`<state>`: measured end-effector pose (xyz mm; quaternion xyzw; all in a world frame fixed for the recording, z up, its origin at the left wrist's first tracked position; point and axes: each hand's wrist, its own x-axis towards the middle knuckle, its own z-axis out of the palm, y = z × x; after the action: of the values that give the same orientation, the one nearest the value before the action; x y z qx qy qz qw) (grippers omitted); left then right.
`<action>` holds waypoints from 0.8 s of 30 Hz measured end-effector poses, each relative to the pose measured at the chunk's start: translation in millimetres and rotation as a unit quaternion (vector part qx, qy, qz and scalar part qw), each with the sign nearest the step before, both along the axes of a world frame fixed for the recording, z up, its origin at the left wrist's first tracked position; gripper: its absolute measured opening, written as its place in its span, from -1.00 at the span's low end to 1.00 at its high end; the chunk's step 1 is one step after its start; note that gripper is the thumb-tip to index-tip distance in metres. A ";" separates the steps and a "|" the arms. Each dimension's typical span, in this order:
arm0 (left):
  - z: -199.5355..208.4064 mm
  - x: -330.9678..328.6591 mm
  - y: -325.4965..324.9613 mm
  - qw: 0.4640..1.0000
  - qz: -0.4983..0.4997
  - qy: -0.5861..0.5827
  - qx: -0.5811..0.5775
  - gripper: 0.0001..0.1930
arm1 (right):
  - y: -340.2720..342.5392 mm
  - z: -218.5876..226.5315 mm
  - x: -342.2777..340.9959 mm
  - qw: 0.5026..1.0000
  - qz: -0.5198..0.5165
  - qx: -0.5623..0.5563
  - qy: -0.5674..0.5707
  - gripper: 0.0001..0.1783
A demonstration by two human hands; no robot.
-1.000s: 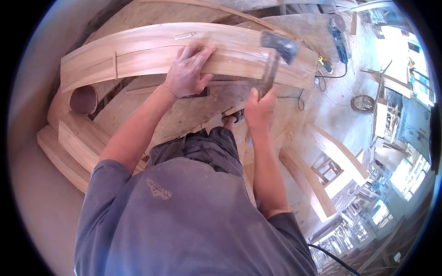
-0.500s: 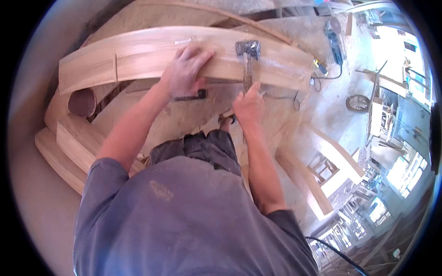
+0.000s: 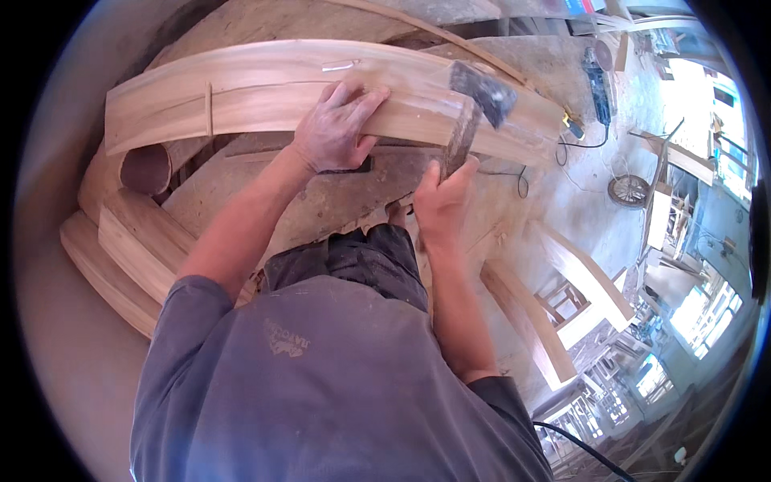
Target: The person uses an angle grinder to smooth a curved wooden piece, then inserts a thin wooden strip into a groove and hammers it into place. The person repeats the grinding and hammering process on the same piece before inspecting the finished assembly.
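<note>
A long pale wooden board [image 3: 265,96] lies crosswise in front of me. My left hand [image 3: 339,128] grips its near edge, fingers over the top face and thumb down by the edge. In my right hand [image 3: 444,197] is the handle of a hammer [image 3: 461,138]. Its dark, blocky head [image 3: 484,93] is tilted over the right part of the board, slightly blurred; whether it touches the wood I cannot tell. A small pale strip [image 3: 342,66] lies on the board beyond my left hand, and a thin wooden stick [image 3: 209,109] crosses it farther left.
A brown sanding disc [image 3: 145,169] shows under the board's left end. Curved timbers [image 3: 138,253] lie at the left, more wooden pieces [image 3: 526,317] at the right. A blue power tool [image 3: 597,90] with a cord and a spoked wheel [image 3: 629,191] are at the far right.
The hammer head has swung right and tilted over in my right hand. My left hand has shifted slightly right and now rests steadily on the board's edge.
</note>
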<state>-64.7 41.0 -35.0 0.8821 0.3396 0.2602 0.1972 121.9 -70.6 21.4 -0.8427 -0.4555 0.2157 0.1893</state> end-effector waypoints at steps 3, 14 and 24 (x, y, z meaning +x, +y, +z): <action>-3.7 1.7 -0.7 0.999 0.027 0.010 -0.020 -0.08 | -4.3 -9.7 2.2 0.998 0.018 -0.062 -0.025 -0.56; 2.3 -2.5 -2.1 0.998 0.031 -0.051 0.016 -0.15 | 9.2 -5.2 -8.8 0.994 0.049 -0.093 -0.022 -0.55; -6.5 -12.0 4.4 0.995 0.017 -0.052 0.089 -0.38 | 19.3 4.2 -22.4 0.992 0.073 -0.103 -0.013 -0.56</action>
<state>-76.7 45.4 -41.5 0.8753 0.3197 0.3385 0.1306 99.5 -51.3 25.6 -0.8251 -0.4935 0.2634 0.0797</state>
